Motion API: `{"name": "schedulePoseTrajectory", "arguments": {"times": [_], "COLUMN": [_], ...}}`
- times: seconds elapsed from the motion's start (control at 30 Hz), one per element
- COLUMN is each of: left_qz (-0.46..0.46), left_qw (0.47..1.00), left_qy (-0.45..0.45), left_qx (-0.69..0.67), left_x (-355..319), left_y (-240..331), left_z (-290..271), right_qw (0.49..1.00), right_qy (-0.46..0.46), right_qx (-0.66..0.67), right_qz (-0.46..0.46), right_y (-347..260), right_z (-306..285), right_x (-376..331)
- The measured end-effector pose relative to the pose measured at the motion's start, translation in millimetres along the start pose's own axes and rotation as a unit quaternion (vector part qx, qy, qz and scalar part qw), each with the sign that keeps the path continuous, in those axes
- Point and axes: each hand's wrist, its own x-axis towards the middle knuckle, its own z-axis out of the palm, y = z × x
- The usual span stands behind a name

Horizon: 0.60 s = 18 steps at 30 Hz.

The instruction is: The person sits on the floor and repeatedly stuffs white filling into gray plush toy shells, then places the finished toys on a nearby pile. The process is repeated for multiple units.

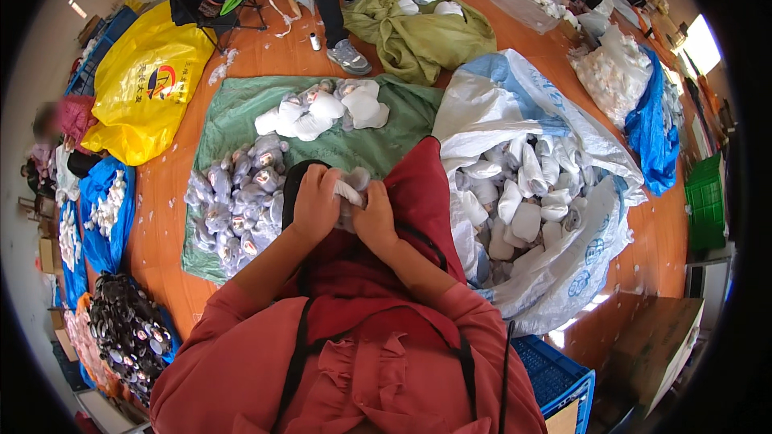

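Observation:
Over my lap, both hands grip one small white and grey plush piece [347, 191]. My left hand [316, 199] is closed on its left side, and my right hand [375, 215] pinches it from the right. The fingers cover much of the piece, so its exact shape is hidden. Left of my hands, a heap of grey plush toys [239, 197] lies on a green sheet [213, 133]. White plush pieces [310, 115] rest farther up the same sheet. On my right, an open white woven sack [482, 88] holds many white and grey pieces [527, 221].
An olive sack [410, 28] with white pieces lies ahead, near a seated person's shoe [348, 58]. A yellow bag [149, 80] and a folding chair [213, 8] stand at the far left. A blue crate [555, 378] and a cardboard box [651, 345] sit at the lower right.

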Motion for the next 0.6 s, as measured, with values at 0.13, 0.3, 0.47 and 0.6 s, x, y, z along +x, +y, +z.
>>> {"name": "schedulePoseTrajectory", "arguments": {"times": [0.13, 0.3, 0.47, 0.6], "left_qz": [-0.061, 0.035, 0.154, 0.115], "left_qw": [0.997, 0.994, 0.985, 0.991], "left_qy": [0.035, 0.085, 0.074, -0.036], "left_qx": [0.034, 0.066, 0.002, -0.061], "left_x": [10, 14, 2, -16], "left_y": [-24, -22, -14, -9], "left_z": [16, 7, -8, -19], "right_qw": [1.0, 0.99, 0.971, 0.983], "right_qy": [-0.011, -0.054, -0.111, -0.065], "right_qx": [0.002, 0.11, 0.175, 0.127], "right_qz": [0.003, 0.073, 0.116, 0.112], "right_y": [-2, -7, -7, 7], "right_z": [20, 8, -9, -2], "right_x": [-6, -2, -3, -5]}}
